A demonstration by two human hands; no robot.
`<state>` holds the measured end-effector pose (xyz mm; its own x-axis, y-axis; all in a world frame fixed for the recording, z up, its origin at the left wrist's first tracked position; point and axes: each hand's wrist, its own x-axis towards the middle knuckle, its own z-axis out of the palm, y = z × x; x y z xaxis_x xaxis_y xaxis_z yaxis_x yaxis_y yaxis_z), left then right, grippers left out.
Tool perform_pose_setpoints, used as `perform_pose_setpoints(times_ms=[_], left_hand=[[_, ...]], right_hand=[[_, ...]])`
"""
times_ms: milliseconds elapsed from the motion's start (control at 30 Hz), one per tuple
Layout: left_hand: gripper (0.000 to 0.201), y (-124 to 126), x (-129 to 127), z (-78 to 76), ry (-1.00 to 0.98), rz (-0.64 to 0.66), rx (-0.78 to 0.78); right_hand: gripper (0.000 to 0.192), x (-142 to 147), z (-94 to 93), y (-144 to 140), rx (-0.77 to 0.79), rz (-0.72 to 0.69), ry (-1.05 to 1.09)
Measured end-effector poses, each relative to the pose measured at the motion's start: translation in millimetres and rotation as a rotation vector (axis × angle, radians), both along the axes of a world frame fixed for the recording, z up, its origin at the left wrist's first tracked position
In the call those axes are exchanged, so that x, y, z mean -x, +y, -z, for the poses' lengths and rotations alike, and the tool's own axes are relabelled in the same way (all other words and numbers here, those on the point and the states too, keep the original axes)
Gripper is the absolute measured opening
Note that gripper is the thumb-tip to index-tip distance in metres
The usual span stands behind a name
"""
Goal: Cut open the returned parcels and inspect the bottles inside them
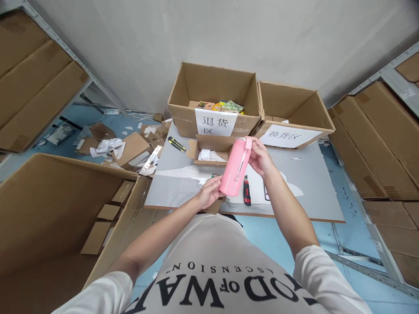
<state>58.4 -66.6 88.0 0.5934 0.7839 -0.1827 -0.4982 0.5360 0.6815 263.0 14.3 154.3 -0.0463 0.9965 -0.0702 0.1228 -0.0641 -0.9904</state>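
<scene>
Pink bottle, location: The pink insulated bottle (pixel 235 170) is held above the worktable (pixel 304 179), in front of the torso and between the 2 hands.
Bottle axis: The long axis is tilted. The lid end points away from the body and slightly to the right; the base points toward the body and to the left.
Left hand: The left hand (pixel 209 193) is at the base, fingers closed against its lower left side. The bottle lies to the right of these fingers.
Right hand: The right hand (pixel 261 158) is at the lid end, fingers bent and gripping beside the carry loop. The bottle lies to the left of these fingers; some are hidden.
Nearer hand: Neither; both are in contact, 1 at each end.
Bottle finish: Smooth, glossy pink cylinder with a matching loop at the lid and dark lettering along the side, apparently "NICE". No dent is visible on the side shown.
Small carton: The small open carton (pixel 214 140) stands just beyond the bottle, with white paper inside.
Cutters: The red-and-black utility knife (pixel 246 194) lies right of the bottle; the yellow-and-black utility knife (pixel 176 145) lies left of the small carton.
</scene>
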Motion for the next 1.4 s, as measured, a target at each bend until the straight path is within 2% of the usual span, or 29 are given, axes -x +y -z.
perform_pose_setpoints(times_ms=[100, 233, 400, 600, 733, 867, 1033, 1167, 1400], left_hand=[[0.054, -1.3, 0.7, 1.1, 0.025, 0.016, -0.044], [0.06, -4.1, -1.7, 3.0, 0.057, 0.02, -0.07], [0.077, -5.6, -5.3, 3.1, 0.123, -0.089, -0.125], [0.077, -6.6, -8.2, 0.1, 0.255, -0.167, -0.162], [0.074, -5.8, -9.7, -2.4, 0.315, -0.191, -0.157], [0.065, -6.4, -8.3, -8.6, 0.203, -0.161, -0.11], [0.066, -9.8, -3.6, -16.7, -0.065, -0.005, 0.061], [0.064, -10.7, 0.8, -14.3, -0.178, 0.081, 0.117], [0.06, -13.3, -0.3, -10.7, -0.207, 0.108, 0.135]], right_hand=[[0.055, 1.0, -0.3, 0.0, 0.026, 0.004, 0.015], [0.047, 4.5, 1.8, 0.6, 0.059, 0.004, 0.172], [0.042, 8.2, 5.4, -0.9, 0.136, -0.005, 0.333], [0.038, 12.6, 9.1, -4.2, 0.178, -0.007, 0.416], [0.035, 13.7, 10.7, -4.3, 0.147, -0.011, 0.452], [0.039, 13.9, 6.3, -5.2, 0.077, -0.106, 0.513], [0.056, 17.3, -2.9, -10.4, 0.015, -0.254, 0.593], [0.065, 21.2, -3.8, -13.7, 0.015, -0.261, 0.631], [0.057, 25.1, 7.6, -13.4, 0.047, -0.254, 0.607]])
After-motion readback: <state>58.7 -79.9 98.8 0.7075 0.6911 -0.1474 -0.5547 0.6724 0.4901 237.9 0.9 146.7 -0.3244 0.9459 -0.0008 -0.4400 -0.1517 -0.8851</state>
